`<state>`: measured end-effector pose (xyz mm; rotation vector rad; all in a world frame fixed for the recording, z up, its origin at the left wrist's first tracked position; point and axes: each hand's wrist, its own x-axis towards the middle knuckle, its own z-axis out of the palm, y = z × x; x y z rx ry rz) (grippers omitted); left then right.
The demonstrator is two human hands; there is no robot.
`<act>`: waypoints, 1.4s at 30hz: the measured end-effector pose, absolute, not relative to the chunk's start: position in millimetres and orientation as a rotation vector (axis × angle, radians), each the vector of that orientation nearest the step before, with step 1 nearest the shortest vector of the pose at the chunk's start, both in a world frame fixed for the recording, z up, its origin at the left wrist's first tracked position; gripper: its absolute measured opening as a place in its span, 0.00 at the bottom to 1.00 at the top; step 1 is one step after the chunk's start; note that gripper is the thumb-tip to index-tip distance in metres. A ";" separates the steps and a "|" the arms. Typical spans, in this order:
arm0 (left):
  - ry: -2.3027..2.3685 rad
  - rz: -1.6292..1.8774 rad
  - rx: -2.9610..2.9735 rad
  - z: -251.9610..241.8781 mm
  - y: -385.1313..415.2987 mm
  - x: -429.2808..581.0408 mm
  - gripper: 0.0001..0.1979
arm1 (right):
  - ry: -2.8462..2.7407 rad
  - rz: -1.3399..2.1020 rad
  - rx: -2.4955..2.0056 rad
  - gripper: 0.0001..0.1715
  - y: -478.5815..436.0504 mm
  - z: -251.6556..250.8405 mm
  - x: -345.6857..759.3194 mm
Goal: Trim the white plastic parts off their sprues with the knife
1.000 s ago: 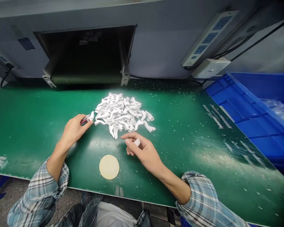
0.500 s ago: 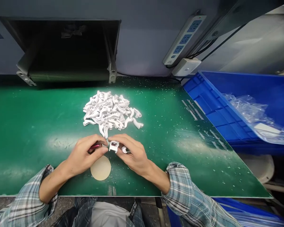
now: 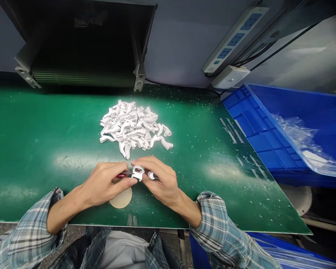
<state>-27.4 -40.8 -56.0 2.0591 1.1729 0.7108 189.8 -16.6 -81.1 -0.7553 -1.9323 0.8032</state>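
Observation:
My right hand (image 3: 162, 184) is closed on a small white curved plastic part (image 3: 138, 171), its hollow end turned to the left. The other end (image 3: 151, 175) of a white piece shows between the fingers; whether it belongs to the same part I cannot tell. In my left hand (image 3: 103, 184) is a small tool with a pinkish-red handle (image 3: 122, 175), mostly hidden by the fingers. Its thin tip is close against the part, and my left thumb reaches the part's lower edge. Under the left hand lies a round beige disc (image 3: 121, 200), partly covered.
Beyond my hands lies a pile of similar white plastic parts (image 3: 134, 125) on the green table (image 3: 58, 127). A conveyor (image 3: 81, 79) opens behind it. On the right stand a blue bin (image 3: 257, 130) with clear plastic bags (image 3: 294, 130) and a wall-mounted power strip (image 3: 235, 39).
My left hand has come nearer the white part, bringing the tool's tip and thumb up to it. The view has tilted slightly; the pile looks unchanged.

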 end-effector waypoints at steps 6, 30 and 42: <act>1.126 0.654 2.002 -58.2 -38.6 -28.7 0.18 | -1.962 0.661 -0.699 0.15 -14.2 -81.7 189.7; 1.609 0.820 2.682 -55.8 -36.3 -34.0 0.16 | -1.416 1.774 -1.078 0.19 -12.6 -66.8 189.0; 1.728 0.614 2.925 -52.0 -37.5 -28.7 0.27 | -1.500 1.705 -1.182 0.18 -12.8 -57.8 186.8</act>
